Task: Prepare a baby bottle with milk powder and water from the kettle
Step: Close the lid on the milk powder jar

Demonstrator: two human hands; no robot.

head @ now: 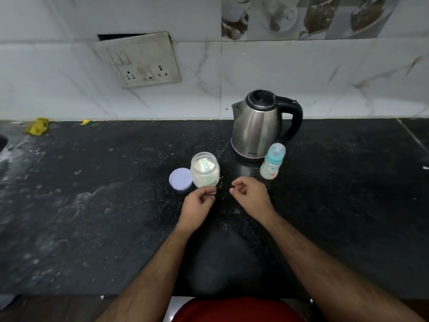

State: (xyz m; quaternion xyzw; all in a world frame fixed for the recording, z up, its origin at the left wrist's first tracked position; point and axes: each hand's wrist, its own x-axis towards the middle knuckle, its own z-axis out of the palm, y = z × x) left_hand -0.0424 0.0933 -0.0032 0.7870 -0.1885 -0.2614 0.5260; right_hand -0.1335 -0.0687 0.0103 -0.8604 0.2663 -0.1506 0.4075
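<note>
A: Black speckled stone desk [92, 217], dusted with pale smears toward the left. Anything on it?

B: Stainless steel electric kettle [257, 126] toward the back, black lid shut, black handle to the right, spout to the left. Just beside its base, to the front right, baby bottle [272, 161]: upright, clear cap on, blue collar, printed body.

A: And the powder?

B: Clear jar of milk powder [205, 170] left of the kettle, open, well filled, with a green scoop [205, 165] stuck in the white powder. Touching the jar's left side, pale lilac lid [181, 178], flat on the desk.

A: Hands?

B: Left hand [197, 204] just in front of the jar, fingers curled, grip closed loosely, something thin and dark pinched between thumb and forefinger; too small to name. Right hand [251, 196] near it, in front of the kettle and bottle, fingers likewise curled in, a tiny dark bit at the fingertips; cannot tell whether held or only shadow. Apart from each other, touching neither jar nor bottle.

A: Behind all that?

B: White marbled wall tiles, a grimy switch-and-socket plate [145, 62] hanging tilted off the wall. Crumpled yellow cloth [37, 127] at the far left edge of the desk, a small yellow scrap [87, 122] nearby. Red clothing at the bottom edge.
</note>
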